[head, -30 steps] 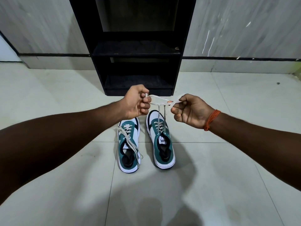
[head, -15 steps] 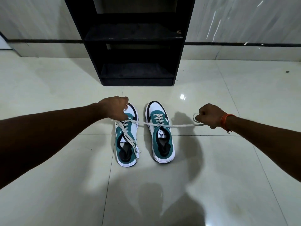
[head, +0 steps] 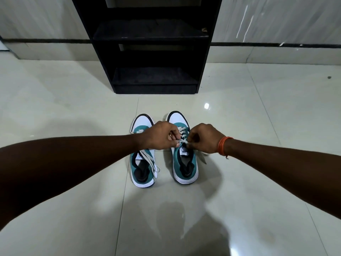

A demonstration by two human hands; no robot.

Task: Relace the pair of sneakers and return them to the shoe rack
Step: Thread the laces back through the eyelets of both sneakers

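Two teal-and-white sneakers stand side by side on the floor, toes toward the rack. Over the right sneaker (head: 185, 166), my left hand (head: 160, 135) and my right hand (head: 203, 138) are close together, each pinching an end of its white lace (head: 181, 131) just above the tongue. The left sneaker (head: 143, 170) has a loose white lace (head: 150, 160) trailing over its opening. My left hand covers the middle of that shoe. The black shoe rack (head: 155, 43) stands straight ahead against the wall, and its visible shelves hold nothing.
Glossy pale floor tiles (head: 239, 111) surround the shoes on all sides. A grey marbled wall (head: 276, 17) with a dark strip runs behind the rack. A small dark speck (head: 329, 77) lies on the floor at the far right.
My hands had pulled the lace ends wide apart to the sides; now they have come together over the right sneaker's tongue, still holding the lace.
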